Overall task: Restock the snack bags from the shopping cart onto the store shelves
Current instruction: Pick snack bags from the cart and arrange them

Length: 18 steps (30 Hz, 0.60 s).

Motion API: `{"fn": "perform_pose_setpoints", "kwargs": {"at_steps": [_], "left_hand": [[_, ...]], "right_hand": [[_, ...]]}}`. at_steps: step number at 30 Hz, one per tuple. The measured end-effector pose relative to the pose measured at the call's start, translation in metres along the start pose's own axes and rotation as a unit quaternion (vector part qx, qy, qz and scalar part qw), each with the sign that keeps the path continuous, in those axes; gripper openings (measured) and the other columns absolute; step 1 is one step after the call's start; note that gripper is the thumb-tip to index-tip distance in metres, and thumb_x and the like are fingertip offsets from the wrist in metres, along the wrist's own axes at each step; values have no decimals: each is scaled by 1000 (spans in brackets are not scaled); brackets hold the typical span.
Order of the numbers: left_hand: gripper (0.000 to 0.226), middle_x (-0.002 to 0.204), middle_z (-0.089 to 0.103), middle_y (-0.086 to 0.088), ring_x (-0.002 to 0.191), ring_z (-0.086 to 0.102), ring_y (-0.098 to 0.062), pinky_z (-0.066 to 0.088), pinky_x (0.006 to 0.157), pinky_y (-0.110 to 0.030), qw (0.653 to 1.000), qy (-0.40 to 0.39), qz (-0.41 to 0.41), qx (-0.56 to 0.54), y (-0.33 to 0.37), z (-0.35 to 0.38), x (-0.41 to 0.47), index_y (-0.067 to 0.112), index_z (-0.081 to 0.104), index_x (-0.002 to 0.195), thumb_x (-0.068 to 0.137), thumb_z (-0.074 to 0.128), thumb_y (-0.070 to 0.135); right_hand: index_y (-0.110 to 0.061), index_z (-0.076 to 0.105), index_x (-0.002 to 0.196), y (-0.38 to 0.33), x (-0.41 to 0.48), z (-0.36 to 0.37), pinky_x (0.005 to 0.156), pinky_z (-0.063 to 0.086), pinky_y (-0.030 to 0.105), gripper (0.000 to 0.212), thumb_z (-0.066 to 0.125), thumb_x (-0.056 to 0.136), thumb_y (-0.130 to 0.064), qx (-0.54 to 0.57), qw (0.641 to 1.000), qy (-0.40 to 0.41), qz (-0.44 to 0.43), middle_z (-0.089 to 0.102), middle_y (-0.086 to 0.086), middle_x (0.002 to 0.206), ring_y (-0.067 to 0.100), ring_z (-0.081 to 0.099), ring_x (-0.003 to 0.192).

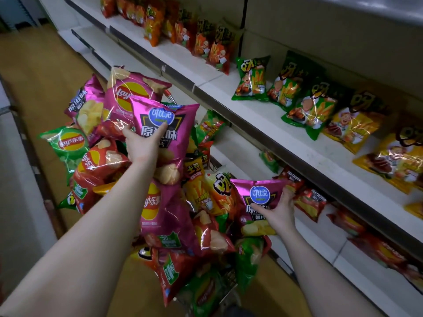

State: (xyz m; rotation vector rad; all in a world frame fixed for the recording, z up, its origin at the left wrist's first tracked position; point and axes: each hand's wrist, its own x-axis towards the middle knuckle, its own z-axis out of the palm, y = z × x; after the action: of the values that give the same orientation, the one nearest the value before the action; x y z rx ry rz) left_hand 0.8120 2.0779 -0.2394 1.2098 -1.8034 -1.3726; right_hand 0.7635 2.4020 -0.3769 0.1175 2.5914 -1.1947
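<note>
A: Fingers (288,195), right hand (278,212)?
B: Wrapped over the top right corner of a magenta chip bag (256,203), thumb across its front. Bag held at the cart's shelf side.

A: Left hand (142,143)?
B: Closed on a second magenta bag (167,131); thumb on the printed face, fingers behind. Bag raised above the pile.

A: Cart (170,96) contents?
B: Heaped pink, red, green chip bags (100,161), overflowing.

A: Beyond?
B: Middle shelf (263,124): green bags (251,80), then yellow bags (357,124), in rows. Red bags (210,45) farther along.
</note>
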Motion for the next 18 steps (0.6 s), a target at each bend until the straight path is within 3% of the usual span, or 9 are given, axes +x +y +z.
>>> {"fn": "perform_pose_setpoints", "kwargs": {"at_steps": [5,8,11,15,18], "left_hand": [[112,115,64,3,110,62,-20,44,103,-46,1000,7,24,-4,-5,4,2,21,39,130,39,78,74],[90,106,63,7,102,63,-13,49,99,-39,996,40,78,-32,6,5,-12,16,47,124,53,81,59],[79,110,58,9,101,60,-4,49,93,-21,985,63,149,-66,32,5,-26,10,45,129,66,83,41],[75,118,60,1,108,62,-7,53,92,-29,967,52,220,-116,69,10,-52,11,43,127,68,83,37],[60,113,64,2,100,66,-6,55,86,-25,971,6,197,-139,81,23,-82,11,48,122,73,81,26]], "right_hand": [[-18,3,152,6,13,3,108,34,53,137,92,50,-41,28,1000,-12,6,26,17,151,36,30,137],[-17,-3,152,13,23,7,109,31,51,138,93,53,-32,70,997,-29,18,21,17,154,36,30,138],[-15,-5,152,18,28,10,110,29,46,138,93,54,-25,119,991,-49,29,25,15,154,33,33,138],[-12,-6,151,22,31,11,109,32,42,137,92,55,-20,168,983,-70,27,33,14,151,28,39,135],[-14,-4,152,25,29,11,108,32,42,134,91,57,-18,200,976,-83,25,39,12,147,28,42,132]]}}
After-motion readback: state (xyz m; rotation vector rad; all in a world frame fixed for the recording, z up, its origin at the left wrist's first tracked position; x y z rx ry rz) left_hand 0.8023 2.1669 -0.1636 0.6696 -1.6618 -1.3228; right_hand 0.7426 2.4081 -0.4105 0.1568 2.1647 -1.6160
